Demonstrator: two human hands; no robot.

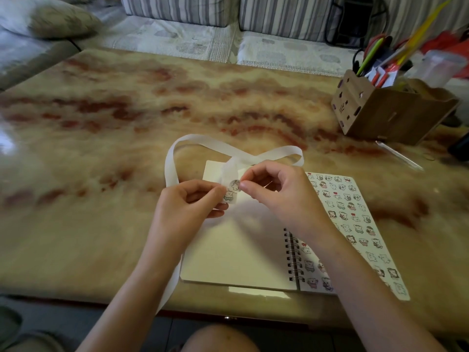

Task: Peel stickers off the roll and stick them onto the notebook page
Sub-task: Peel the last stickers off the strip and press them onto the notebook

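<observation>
Left hand (187,203) pinches the long white paper sticker strip (169,163), which loops back over the marbled tan-and-red tabletop (101,123). Right hand (276,191) pinches a small cartoon-animal sticker (234,184) on the strip. Both hands are over the blank cream page of the open spiral-bound notebook (236,252).

no words readable, even on the notebook (241,250).

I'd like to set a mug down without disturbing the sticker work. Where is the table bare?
The widest bare stretch of the table lies left of the paper strip and notebook. Another runs beyond the strip's loop toward the sofa. Crowded: the right, around the wooden organizer and clear pen, and the middle, where left hand and right hand peel a sticker.
</observation>
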